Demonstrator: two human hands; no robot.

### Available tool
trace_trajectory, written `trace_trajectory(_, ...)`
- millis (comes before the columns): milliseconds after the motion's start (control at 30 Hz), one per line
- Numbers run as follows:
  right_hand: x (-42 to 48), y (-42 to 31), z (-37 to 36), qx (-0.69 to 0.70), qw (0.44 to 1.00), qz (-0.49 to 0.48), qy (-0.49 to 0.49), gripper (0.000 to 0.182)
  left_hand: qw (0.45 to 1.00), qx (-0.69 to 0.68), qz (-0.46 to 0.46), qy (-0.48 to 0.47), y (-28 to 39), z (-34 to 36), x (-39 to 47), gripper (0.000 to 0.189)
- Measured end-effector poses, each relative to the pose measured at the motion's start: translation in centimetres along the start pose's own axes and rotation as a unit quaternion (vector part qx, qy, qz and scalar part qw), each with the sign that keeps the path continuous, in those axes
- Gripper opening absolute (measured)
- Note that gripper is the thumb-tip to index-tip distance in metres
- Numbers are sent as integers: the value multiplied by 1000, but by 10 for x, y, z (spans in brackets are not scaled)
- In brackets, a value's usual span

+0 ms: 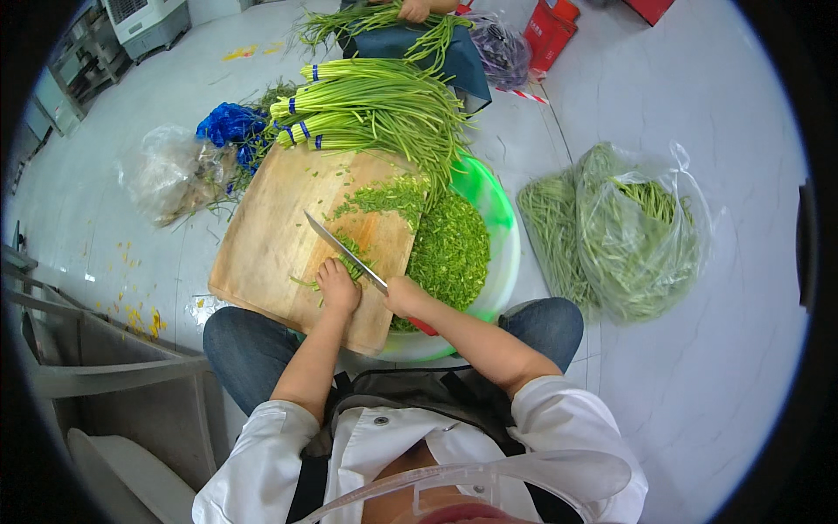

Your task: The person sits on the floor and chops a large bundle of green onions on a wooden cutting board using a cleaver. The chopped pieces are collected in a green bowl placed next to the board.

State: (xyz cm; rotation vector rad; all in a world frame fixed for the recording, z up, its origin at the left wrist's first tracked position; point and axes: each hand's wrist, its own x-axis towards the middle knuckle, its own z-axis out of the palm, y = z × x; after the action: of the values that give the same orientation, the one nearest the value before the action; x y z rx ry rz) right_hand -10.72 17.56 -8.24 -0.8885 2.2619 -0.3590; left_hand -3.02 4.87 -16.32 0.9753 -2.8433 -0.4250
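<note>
My right hand (404, 296) grips the red handle of a kitchen knife (337, 243), its long blade slanting up and left across a wooden cutting board (262, 229). Close beside the blade, my left hand (338, 285) presses on a few green stalks, mostly hidden under the fingers. Cut green pieces (350, 249) lie along the blade's far side, and more chopped greens (393, 196) are spread near the board's right edge. The board rests over a green and white basin (504, 242), which holds a heap of finely chopped greens (452, 252).
Bundles of long green stalks (373, 98) with blue bands lie across the board's far end. A person's hand (414, 10) holds loose stalks beyond. Clear bags of greens (638, 242) sit on the floor at right; a clear bag (173, 173) and blue plastic (229, 123) lie left.
</note>
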Motion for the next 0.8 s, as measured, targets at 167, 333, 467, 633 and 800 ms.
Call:
trace_trajectory(167,-15,20,9,155,986,-1,63,20,1000,-14,24,4,1,0,3,65)
trace_trajectory(333,-38,41,0,278,952,97,78,18,999,-28,37,-12,6,8,16,66)
trace_trajectory(467,-44,47,1,307,940,126,83,14,999,-24,24,-40,12,5,17,75)
trace_trajectory(633,-35,48,6,191,972,119,67,11,996,-65,23,-64,-5,6,15,85)
trace_trajectory(800,-43,54,1,330,936,98,79,11,992,-38,46,-110,-4,-29,16,89)
